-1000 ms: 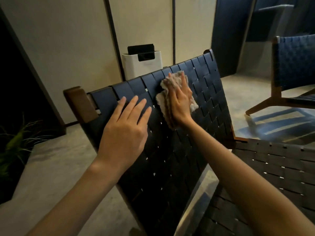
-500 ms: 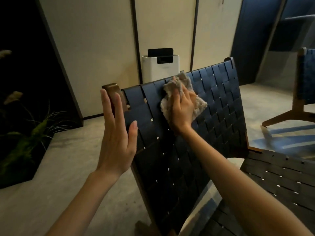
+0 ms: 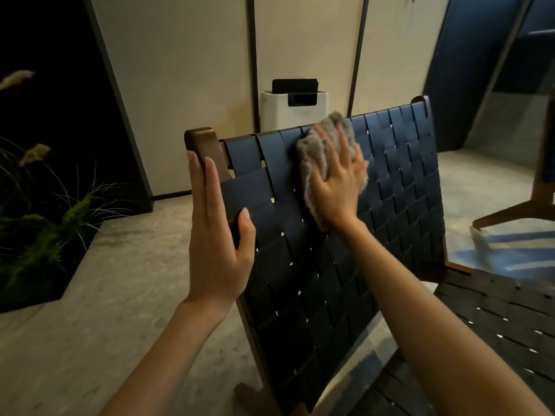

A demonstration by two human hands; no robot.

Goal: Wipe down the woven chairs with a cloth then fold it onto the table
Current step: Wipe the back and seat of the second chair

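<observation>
A dark woven chair back (image 3: 390, 211) with a brown wooden frame stands in front of me, its woven seat (image 3: 510, 322) at the lower right. My right hand (image 3: 339, 181) lies flat on a fluffy beige cloth (image 3: 315, 154), pressing it against the upper middle of the chair back. My left hand (image 3: 216, 235) rests along the left wooden post (image 3: 204, 142), fingers straight behind the edge and thumb on the weave in front.
A white appliance (image 3: 294, 109) stands against the panelled wall behind the chair. A second wooden chair (image 3: 537, 187) is at the right edge. Potted grasses (image 3: 45, 223) fill a dark recess at the left. The floor is pale concrete.
My left hand has moved from flat on the weave to the left post and now clasps its edge. My right hand with the cloth has stayed near the top of the chair back.
</observation>
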